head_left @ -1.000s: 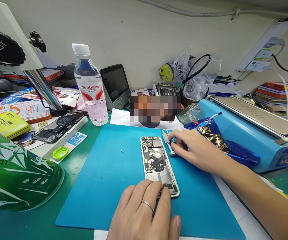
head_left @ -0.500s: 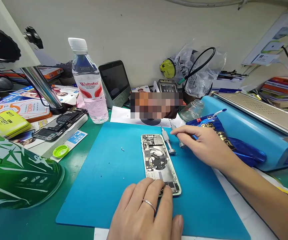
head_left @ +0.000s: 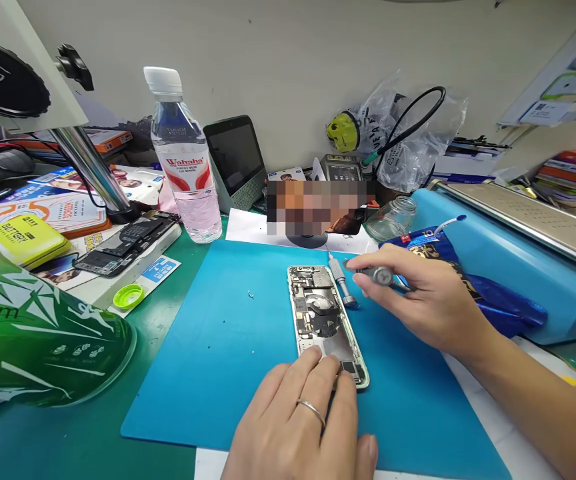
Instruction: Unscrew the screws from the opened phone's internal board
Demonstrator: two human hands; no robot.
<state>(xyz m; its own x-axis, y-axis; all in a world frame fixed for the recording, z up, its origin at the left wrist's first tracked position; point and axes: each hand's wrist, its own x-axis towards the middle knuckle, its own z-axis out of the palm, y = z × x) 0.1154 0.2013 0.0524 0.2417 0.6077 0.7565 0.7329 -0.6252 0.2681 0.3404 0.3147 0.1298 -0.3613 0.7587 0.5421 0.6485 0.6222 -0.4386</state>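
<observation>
An opened phone (head_left: pixel 322 303) lies on the blue mat (head_left: pixel 198 380), its inner parts and pale frame showing. My left hand (head_left: pixel 303 420) rests over the phone's lower end with fingers stretched out and a ring on one of them; the thumb lies apart, off to the right. Up to the right of the phone, my right hand (head_left: pixel 425 293) grips a grey screwdriver (head_left: pixel 383 275) between thumb and fingers, held above the mat. A second grey screwdriver (head_left: pixel 342 280) lies on the mat, between the phone's upper right side and my right hand.
Small bits (head_left: pixel 251 295) lie on the mat left of the phone. Further left stand a water bottle (head_left: pixel 188 173) and a large green bottle (head_left: pixel 33 333). A phone part (head_left: pixel 128 243) rests on a white box. Right: a blue packet (head_left: pixel 498 300) and a blue machine (head_left: pixel 533 280).
My right hand has picked up the screwdriver from the mat and lifted it slightly to the right. My left hand stays on the phone. The whole view has shifted slightly.
</observation>
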